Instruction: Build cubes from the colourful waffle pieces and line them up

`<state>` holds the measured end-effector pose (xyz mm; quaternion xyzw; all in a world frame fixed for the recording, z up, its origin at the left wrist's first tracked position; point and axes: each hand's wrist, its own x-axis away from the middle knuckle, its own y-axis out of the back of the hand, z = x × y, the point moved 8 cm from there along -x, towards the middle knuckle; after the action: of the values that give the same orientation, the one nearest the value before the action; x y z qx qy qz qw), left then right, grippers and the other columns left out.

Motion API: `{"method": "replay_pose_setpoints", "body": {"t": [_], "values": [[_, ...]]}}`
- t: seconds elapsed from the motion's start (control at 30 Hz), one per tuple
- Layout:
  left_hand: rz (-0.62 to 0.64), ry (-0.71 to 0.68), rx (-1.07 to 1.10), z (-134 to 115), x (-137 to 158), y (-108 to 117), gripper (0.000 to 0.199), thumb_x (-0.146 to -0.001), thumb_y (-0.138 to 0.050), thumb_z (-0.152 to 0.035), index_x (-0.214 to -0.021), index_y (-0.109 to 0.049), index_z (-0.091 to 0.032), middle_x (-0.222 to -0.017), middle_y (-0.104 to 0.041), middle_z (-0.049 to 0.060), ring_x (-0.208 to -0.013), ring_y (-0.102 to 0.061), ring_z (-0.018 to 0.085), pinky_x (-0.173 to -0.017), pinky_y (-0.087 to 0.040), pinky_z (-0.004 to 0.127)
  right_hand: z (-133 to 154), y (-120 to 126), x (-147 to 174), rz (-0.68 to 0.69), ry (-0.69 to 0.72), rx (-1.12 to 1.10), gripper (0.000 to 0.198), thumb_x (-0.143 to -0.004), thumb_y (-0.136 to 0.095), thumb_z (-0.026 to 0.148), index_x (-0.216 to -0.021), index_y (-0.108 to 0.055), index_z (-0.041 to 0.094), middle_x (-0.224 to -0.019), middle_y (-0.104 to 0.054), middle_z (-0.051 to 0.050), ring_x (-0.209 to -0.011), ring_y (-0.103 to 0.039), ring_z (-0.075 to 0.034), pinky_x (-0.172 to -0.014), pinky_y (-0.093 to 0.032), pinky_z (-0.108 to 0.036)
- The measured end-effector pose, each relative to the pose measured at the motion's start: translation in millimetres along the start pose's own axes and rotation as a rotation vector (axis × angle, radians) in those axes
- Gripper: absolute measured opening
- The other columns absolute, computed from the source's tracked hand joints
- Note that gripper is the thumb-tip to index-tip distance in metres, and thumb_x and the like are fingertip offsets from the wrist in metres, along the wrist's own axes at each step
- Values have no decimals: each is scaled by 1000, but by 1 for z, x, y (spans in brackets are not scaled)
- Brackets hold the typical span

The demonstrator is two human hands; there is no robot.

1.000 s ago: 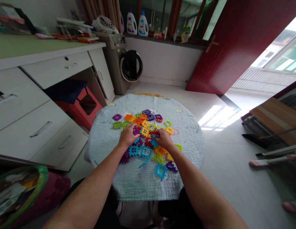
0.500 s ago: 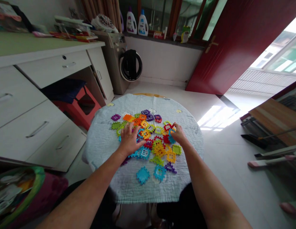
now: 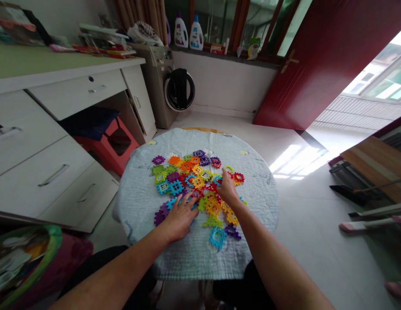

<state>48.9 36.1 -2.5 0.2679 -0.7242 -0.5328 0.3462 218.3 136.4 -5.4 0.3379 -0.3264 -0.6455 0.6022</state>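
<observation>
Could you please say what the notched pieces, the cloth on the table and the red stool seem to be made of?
Notched pieces: probably hard plastic, smooth, given their solid bright colours and crisp teeth.
Cloth: soft woven fabric, perhaps cotton, matt, with fine crinkles and a draping edge.
Red stool: likely moulded plastic, evenly coloured; shade obscures its finish.

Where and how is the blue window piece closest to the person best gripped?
Probably by its toothed left rim, pinched from the near left: the blue window piece lies flat with bare cloth there, while a purple piece sits close on its right and a yellow-green piece just beyond its far edge.
</observation>
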Motion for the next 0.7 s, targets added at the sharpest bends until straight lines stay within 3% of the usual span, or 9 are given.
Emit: {"method": "replay_pose_setpoints", "body": {"t": [0.13,0.27,0.37,0.47,0.57,0.63,0.7], "values": [[-58,62,-18,14,-1,11,48,-68,-65,-13,-115,-59,-21,-144,-40,11,-142,-20,33,-114,-16,53,16,-4,-13,-26,50,-322,63,-67,-54,11,-129,-45,20,-100,-61,-4,-83,-58,-16,-83,-47,-31],[-117,114,-28,29,-2,23,32,-72,-62,-15,-104,-64,-20,-132,-51,11,-136,-29,32,-112,-21,52,25,-19,-28,7,-11,-683,56,-67,-56,17,-122,-46,24,-93,-59,1,-74,-57,-12,-69,-49,-27],[-161,158,-24,41,-2,36,19,-75,-60,-18,-94,-65,-21,-119,-57,10,-127,-39,31,-108,-29,49,49,-37,-36,186,9,-911,59,-65,-57,16,-122,-45,25,-97,-61,0,-75,-59,-13,-66,-49,-26],[-209,220,-8,56,1,47,14,-76,-63,-28,-87,-64,-20,-109,-58,10,-115,-48,29,-100,-37,45,83,-47,-40,428,116,-980,63,-64,-55,12,-125,-45,25,-106,-61,-3,-83,-62,-15,-73,-51,-29],[-276,310,0,75,4,53,25,-76,-66,-38,-91,-62,-19,-111,-56,11,-112,-49,29,-97,-40,43,89,-41,-53,395,130,-739,67,-68,-52,10,-133,-39,25,-111,-61,-6,-93,-62,-17,-80,-50,-33],[-343,391,0,90,3,56,33,-76,-66,-40,-100,-60,-18,-122,-52,13,-118,-46,30,-100,-38,43,80,-32,-59,300,128,-363,64,-70,-52,9,-132,-42,21,-112,-61,-9,-99,-60,-20,-85,-48,-35],[-404,477,4,107,0,55,40,-78,-64,-39,-111,-57,-18,-133,-45,14,-124,-41,30,-103,-35,44,66,-28,-56,288,132,51,53,-70,-58,12,-122,-51,16,-112,-59,-14,-105,-56,-25,-89,-45,-38]]}}
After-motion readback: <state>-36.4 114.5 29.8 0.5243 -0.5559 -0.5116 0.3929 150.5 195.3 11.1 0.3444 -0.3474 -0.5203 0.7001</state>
